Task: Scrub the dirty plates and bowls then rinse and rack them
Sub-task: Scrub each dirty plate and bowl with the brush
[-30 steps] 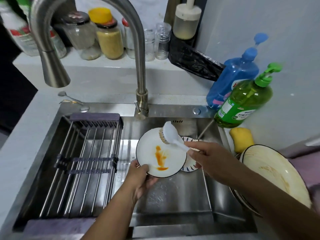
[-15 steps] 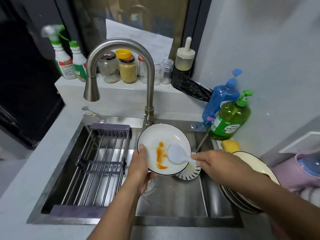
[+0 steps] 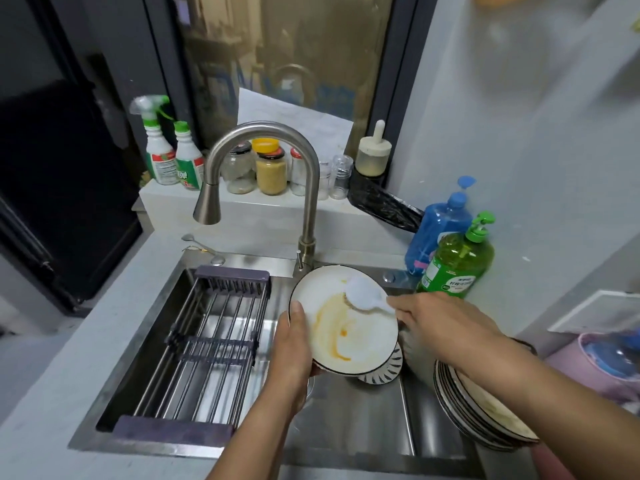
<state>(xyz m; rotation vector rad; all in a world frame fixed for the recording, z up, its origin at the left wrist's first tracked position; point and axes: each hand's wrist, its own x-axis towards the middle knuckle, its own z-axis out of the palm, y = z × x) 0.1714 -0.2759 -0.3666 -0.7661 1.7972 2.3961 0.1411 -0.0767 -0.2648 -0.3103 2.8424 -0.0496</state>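
My left hand [image 3: 292, 344] grips the left rim of a white plate [image 3: 360, 344] with a dark edge, held tilted over the sink, thumb on its face. Orange sauce is smeared in a wide arc across the plate. My right hand [image 3: 440, 323] holds the handle of a white dish brush [image 3: 363, 294], whose head presses on the plate's upper right part. A patterned dish [image 3: 386, 370] lies in the sink under the plate. A stack of dirty plates [image 3: 485, 414] leans at the sink's right edge.
A roll-up drying rack [image 3: 207, 341] spans the left half of the steel sink [image 3: 363, 420]. The faucet [image 3: 304, 188] arches above the plate. Green [image 3: 457, 265] and blue [image 3: 436, 226] soap bottles stand at the back right. Jars and spray bottles line the rear ledge.
The brush has moved from the plate's middle to its upper right, spreading the orange stain into a broad smear. The view has lifted and pulled back.
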